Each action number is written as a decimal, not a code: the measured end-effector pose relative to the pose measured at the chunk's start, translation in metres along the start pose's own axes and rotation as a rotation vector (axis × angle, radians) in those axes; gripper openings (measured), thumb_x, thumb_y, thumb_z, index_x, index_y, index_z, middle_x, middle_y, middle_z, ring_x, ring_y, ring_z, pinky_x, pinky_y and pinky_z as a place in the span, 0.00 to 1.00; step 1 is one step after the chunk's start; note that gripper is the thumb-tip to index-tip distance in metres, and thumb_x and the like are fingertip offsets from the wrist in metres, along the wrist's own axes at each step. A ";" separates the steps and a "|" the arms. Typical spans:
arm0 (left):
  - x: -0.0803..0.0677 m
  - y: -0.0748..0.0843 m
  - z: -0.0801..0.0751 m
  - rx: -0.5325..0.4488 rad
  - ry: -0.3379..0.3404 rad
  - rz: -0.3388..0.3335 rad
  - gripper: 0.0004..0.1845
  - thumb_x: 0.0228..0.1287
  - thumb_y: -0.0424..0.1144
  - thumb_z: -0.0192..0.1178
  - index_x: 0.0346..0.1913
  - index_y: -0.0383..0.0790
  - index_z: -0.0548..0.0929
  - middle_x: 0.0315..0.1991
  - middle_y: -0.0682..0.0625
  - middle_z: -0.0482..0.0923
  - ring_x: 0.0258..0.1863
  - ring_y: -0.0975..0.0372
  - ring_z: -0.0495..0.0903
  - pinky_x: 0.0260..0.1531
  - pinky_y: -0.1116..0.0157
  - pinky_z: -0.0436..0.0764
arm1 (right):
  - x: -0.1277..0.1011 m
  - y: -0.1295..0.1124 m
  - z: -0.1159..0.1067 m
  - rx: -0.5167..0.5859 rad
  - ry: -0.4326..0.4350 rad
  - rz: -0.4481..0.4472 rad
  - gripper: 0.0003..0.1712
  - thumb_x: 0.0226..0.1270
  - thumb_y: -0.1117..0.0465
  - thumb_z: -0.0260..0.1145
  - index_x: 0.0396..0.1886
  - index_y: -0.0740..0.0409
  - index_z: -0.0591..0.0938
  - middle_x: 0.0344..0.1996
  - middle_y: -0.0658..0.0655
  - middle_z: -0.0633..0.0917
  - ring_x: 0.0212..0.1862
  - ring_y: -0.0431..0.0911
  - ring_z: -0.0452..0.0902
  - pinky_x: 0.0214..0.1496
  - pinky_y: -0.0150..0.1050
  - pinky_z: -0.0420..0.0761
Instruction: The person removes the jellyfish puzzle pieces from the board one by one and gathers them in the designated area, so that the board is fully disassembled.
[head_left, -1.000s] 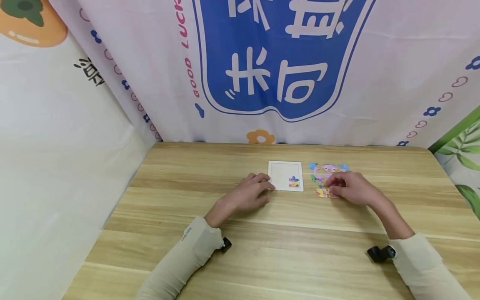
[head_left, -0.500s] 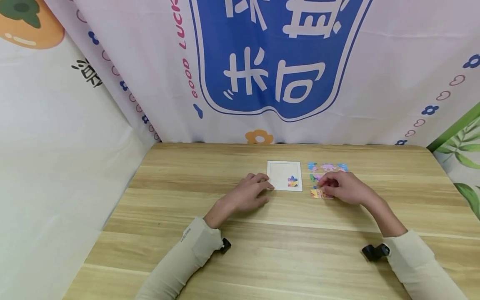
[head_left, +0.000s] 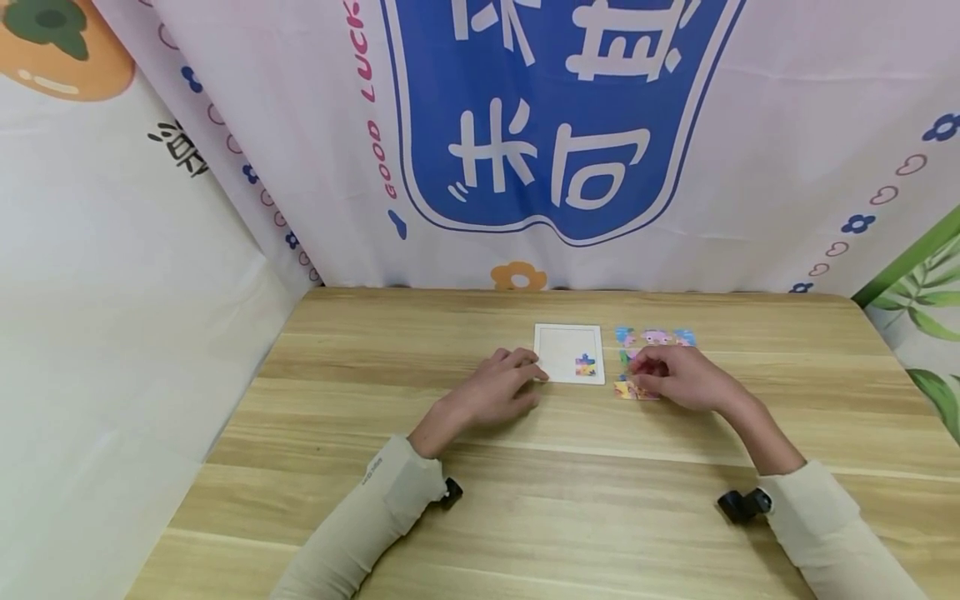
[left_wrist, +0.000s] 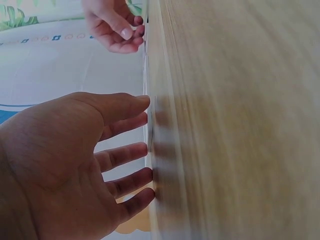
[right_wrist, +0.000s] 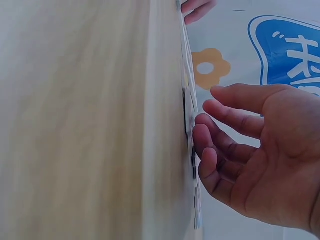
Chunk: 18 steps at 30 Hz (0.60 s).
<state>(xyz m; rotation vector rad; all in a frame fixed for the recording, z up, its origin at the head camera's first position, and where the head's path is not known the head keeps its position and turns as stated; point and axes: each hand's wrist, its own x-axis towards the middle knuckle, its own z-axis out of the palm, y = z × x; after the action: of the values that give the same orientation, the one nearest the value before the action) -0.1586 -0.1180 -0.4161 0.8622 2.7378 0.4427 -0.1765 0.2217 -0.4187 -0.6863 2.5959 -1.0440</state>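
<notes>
A white square puzzle board [head_left: 557, 350] lies flat on the table, with a colourful jigsaw piece [head_left: 585, 366] in its lower right corner. My left hand [head_left: 497, 389] rests beside it, fingertips at the board's left edge; in the left wrist view its fingers [left_wrist: 122, 156] are extended and slightly spread. Right of the board lie several loose jigsaw pieces [head_left: 656, 336] in rows. Over these is my right hand [head_left: 688, 379], its fingertips at the yellow jigsaw pieces [head_left: 624, 389] of the nearest row. The right wrist view shows relaxed, slightly bent fingers [right_wrist: 232, 117] with nothing pinched between them. The hand partly hides the middle row.
Both hands work on a wood-grain table [head_left: 570, 500]. A printed white curtain [head_left: 315, 167] hangs directly behind its far edge, and another covers the left side. Small black devices [head_left: 742, 505] are fixed at both sleeve cuffs.
My right hand has slid left, and the nearest row of jigsaw pieces has shifted left with it, closer to the board. The left hand and the board stay in place.
</notes>
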 end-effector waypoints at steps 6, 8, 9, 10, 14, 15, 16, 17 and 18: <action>0.000 0.003 -0.002 -0.001 -0.011 -0.004 0.20 0.81 0.45 0.62 0.70 0.48 0.83 0.79 0.47 0.69 0.73 0.50 0.69 0.75 0.50 0.70 | 0.005 -0.008 0.001 0.058 -0.005 -0.006 0.09 0.77 0.65 0.69 0.50 0.66 0.86 0.39 0.58 0.88 0.33 0.43 0.82 0.32 0.33 0.82; 0.000 0.003 -0.001 0.002 -0.010 -0.006 0.20 0.81 0.45 0.62 0.70 0.48 0.83 0.79 0.47 0.69 0.73 0.50 0.69 0.75 0.50 0.71 | 0.009 -0.011 0.002 0.055 0.001 -0.025 0.09 0.76 0.66 0.69 0.49 0.66 0.86 0.41 0.59 0.88 0.35 0.43 0.83 0.33 0.34 0.83; 0.000 0.003 -0.001 0.002 -0.009 -0.007 0.20 0.81 0.45 0.62 0.70 0.49 0.83 0.79 0.47 0.69 0.73 0.50 0.69 0.75 0.50 0.71 | 0.011 -0.013 0.003 0.044 0.004 -0.037 0.09 0.76 0.66 0.69 0.49 0.66 0.86 0.41 0.59 0.88 0.36 0.43 0.83 0.35 0.34 0.84; 0.000 0.002 -0.001 0.002 -0.008 -0.008 0.20 0.81 0.45 0.62 0.70 0.49 0.83 0.79 0.47 0.69 0.73 0.50 0.70 0.75 0.50 0.71 | 0.013 -0.015 0.004 0.038 0.005 -0.039 0.09 0.75 0.66 0.69 0.50 0.66 0.87 0.41 0.59 0.89 0.37 0.44 0.84 0.37 0.35 0.84; 0.001 0.001 0.000 -0.002 -0.007 -0.015 0.20 0.81 0.45 0.62 0.70 0.49 0.83 0.79 0.47 0.69 0.74 0.50 0.69 0.76 0.49 0.70 | 0.024 -0.024 0.007 -0.033 0.015 -0.052 0.11 0.74 0.65 0.70 0.52 0.64 0.88 0.44 0.57 0.90 0.44 0.44 0.84 0.47 0.38 0.84; 0.001 0.001 0.001 -0.004 -0.007 -0.016 0.20 0.81 0.45 0.62 0.70 0.49 0.83 0.79 0.48 0.69 0.74 0.50 0.69 0.76 0.49 0.70 | 0.027 -0.026 0.008 -0.034 0.015 -0.044 0.11 0.74 0.65 0.70 0.52 0.64 0.88 0.44 0.56 0.90 0.44 0.45 0.84 0.48 0.40 0.83; 0.001 0.001 0.001 -0.006 -0.007 -0.017 0.20 0.80 0.45 0.63 0.70 0.49 0.83 0.79 0.48 0.69 0.74 0.51 0.69 0.76 0.49 0.70 | 0.030 -0.028 0.009 -0.031 0.013 -0.032 0.12 0.74 0.65 0.70 0.53 0.63 0.87 0.44 0.56 0.90 0.44 0.45 0.84 0.48 0.41 0.83; 0.001 0.001 0.001 -0.008 -0.006 -0.018 0.20 0.80 0.45 0.63 0.70 0.49 0.83 0.79 0.48 0.69 0.75 0.51 0.69 0.76 0.49 0.70 | 0.033 -0.029 0.010 -0.029 0.011 -0.026 0.12 0.74 0.65 0.70 0.54 0.63 0.87 0.45 0.57 0.90 0.45 0.46 0.84 0.48 0.42 0.84; 0.001 0.001 0.001 -0.007 -0.005 -0.018 0.20 0.80 0.45 0.63 0.70 0.49 0.83 0.79 0.48 0.69 0.75 0.51 0.69 0.76 0.49 0.70 | 0.036 -0.030 0.010 -0.023 0.005 -0.021 0.13 0.74 0.65 0.70 0.54 0.64 0.87 0.45 0.57 0.90 0.44 0.46 0.84 0.48 0.43 0.84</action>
<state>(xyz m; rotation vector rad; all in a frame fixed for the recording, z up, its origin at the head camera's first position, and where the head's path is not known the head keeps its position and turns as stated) -0.1590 -0.1165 -0.4169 0.8353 2.7355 0.4466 -0.1935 0.1780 -0.4070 -0.7193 2.6144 -1.0250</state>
